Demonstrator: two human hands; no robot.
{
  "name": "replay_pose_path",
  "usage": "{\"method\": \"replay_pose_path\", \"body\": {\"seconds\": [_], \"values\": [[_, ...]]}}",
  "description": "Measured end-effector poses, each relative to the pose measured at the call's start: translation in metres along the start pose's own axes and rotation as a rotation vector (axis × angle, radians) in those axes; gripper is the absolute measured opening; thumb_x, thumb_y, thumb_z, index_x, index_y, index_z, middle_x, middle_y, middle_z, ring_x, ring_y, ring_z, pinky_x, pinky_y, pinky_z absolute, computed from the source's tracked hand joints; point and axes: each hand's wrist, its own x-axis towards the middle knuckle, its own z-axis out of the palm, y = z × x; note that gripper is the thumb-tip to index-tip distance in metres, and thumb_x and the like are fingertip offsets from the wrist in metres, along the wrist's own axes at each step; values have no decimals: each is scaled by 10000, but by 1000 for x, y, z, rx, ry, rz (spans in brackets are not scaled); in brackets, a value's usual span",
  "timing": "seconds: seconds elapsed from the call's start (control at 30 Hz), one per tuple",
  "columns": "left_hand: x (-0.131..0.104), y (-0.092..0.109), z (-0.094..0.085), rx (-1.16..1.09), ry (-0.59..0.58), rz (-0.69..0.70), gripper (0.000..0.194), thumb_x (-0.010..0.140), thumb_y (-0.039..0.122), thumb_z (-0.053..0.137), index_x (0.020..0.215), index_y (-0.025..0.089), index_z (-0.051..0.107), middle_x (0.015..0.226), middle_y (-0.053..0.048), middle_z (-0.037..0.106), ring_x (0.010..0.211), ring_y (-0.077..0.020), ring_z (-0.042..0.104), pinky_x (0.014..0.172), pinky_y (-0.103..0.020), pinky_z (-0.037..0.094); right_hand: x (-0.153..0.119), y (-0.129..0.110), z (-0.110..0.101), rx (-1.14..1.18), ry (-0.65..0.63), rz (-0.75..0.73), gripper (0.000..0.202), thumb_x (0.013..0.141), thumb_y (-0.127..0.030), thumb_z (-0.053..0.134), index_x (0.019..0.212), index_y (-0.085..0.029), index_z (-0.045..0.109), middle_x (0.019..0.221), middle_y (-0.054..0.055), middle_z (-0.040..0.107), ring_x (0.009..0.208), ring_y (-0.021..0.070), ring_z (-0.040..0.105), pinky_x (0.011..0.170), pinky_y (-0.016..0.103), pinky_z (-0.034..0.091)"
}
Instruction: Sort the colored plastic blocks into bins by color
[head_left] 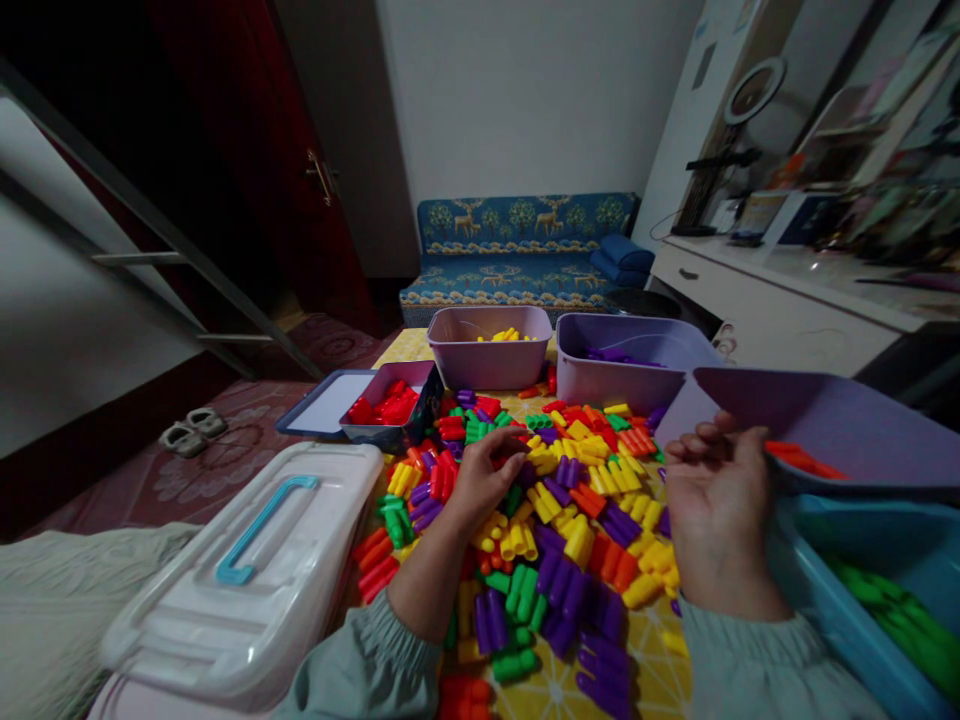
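A loose pile of bullet-shaped plastic building blocks [577,540] in yellow, purple, red, orange and green covers the table. My left hand [484,475] is over the middle of the pile, its fingers curved, with a gap between thumb and fingertips and nothing visible in it. At the right side of the pile my right hand [716,505] is raised, palm turned up and fingers loosely bent, with no block showing in it. Just beyond that hand is a light purple bin [847,405] with orange blocks [806,460] inside.
Behind the pile stand a pink-purple bin [487,365] with yellow blocks and a purple bin [622,380] with purple ones. A tin [390,432] holds red blocks. Green blocks lie in a blue bin [810,560]. A clear lid [255,570] is at left.
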Motion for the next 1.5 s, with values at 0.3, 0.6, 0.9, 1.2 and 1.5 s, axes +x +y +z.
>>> {"method": "replay_pose_path", "body": {"seconds": [0.3, 0.6, 0.9, 1.2, 1.5], "values": [[-1, -1, 1, -48, 15, -25, 325, 823, 278, 639, 1126, 161, 645, 980, -85, 725, 919, -193, 693, 852, -313, 546, -32, 50, 1, -529, -494, 201, 275, 687, -372, 753, 840, -164, 660, 731, -5, 647, 597, 95, 568, 539, 200, 447], [10, 31, -29, -23, 223, -6, 372, 871, 415, 555, 1107, 146, 656, 1041, -106, 720, 975, -210, 670, 823, -290, 521, -73, 95, -11, -1149, -1172, -211, 156, 741, -77, 626, 802, -203, 695, 894, 38, 687, 906, 198, 627, 842, 335, 480], [-6, 69, -110, 959, -117, -224, 306, 683, 321, 709, 972, 224, 734, 817, -45, 733, 729, -202, 659, 616, -247, 433, -68, 100, -15, -1235, -1176, -320, 156, 770, -86, 636, 831, -218, 694, 908, 36, 705, 918, 203, 637, 871, 349, 475], [-11, 58, -73, 1109, -287, -206, 679, 519, 253, 803, 1180, 204, 655, 1131, -147, 648, 889, -285, 659, 719, -301, 485, -70, 98, -14, -1266, -1193, -329, 145, 782, -96, 627, 833, -215, 693, 909, 37, 706, 922, 208, 637, 866, 352, 475], [8, 20, -41, 209, -10, -255, 303, 674, 212, 674, 967, 147, 717, 679, -14, 635, 612, -136, 588, 588, -232, 465, -67, 99, -15, -1098, -979, -288, 157, 836, -149, 549, 927, -186, 670, 951, 70, 701, 909, 193, 652, 849, 343, 504]]}}
